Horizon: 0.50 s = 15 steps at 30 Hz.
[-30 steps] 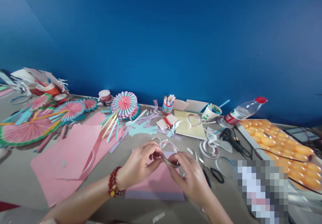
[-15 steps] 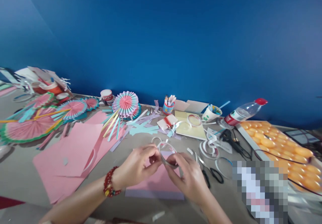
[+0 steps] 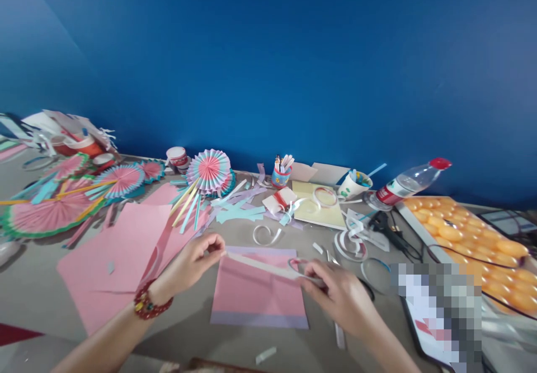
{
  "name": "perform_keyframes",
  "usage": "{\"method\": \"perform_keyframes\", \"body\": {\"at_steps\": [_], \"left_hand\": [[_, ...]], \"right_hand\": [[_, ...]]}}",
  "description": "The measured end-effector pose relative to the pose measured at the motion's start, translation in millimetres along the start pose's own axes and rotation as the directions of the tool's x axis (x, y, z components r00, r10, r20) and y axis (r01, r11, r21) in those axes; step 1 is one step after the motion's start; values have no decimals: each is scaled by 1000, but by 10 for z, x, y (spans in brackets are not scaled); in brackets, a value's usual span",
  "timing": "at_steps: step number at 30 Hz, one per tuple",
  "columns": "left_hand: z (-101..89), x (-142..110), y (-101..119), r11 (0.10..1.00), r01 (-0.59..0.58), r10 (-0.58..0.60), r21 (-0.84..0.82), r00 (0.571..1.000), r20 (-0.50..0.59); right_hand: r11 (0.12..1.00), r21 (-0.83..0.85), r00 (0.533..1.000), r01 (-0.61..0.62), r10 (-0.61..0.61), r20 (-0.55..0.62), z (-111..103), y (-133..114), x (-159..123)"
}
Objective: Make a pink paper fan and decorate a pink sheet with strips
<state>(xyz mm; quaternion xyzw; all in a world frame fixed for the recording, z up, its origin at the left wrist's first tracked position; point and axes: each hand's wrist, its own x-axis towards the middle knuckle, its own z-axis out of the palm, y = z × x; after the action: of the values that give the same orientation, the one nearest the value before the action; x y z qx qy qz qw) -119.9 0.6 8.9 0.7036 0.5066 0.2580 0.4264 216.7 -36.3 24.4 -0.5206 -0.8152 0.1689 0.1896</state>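
Note:
My left hand (image 3: 191, 264) pinches the free end of a white tape strip (image 3: 258, 265) and wears a red bead bracelet at the wrist. My right hand (image 3: 339, 297) grips a small tape roll (image 3: 298, 267) from which the strip runs. The strip is stretched between both hands above a pink paper sheet with a lilac border (image 3: 259, 294) lying on the grey table.
Large pink sheets (image 3: 117, 255) lie at left with folded paper fans (image 3: 208, 173) behind. Cups of sticks (image 3: 280, 176), curled paper strips (image 3: 350, 241), scissors, a glue gun (image 3: 384, 226), a water bottle (image 3: 405, 185) and a tray of orange balls (image 3: 465, 233) crowd the right.
My hands have moved apart, drawing a length of tape out from the roll. Before, both hands were close together on the roll.

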Motion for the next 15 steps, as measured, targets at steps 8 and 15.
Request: {"method": "perform_keyframes", "body": {"at_steps": [8,15], "left_hand": [[188,-78,-195,993,65,-59,95,996,-69],[276,-64,-292,978,66,-50,198,995,-88]], "right_hand": [[992,-127,1000,13,-10,23,42,196,-57],[966,-258,994,5,-33,-102,190,200,-101]]}}
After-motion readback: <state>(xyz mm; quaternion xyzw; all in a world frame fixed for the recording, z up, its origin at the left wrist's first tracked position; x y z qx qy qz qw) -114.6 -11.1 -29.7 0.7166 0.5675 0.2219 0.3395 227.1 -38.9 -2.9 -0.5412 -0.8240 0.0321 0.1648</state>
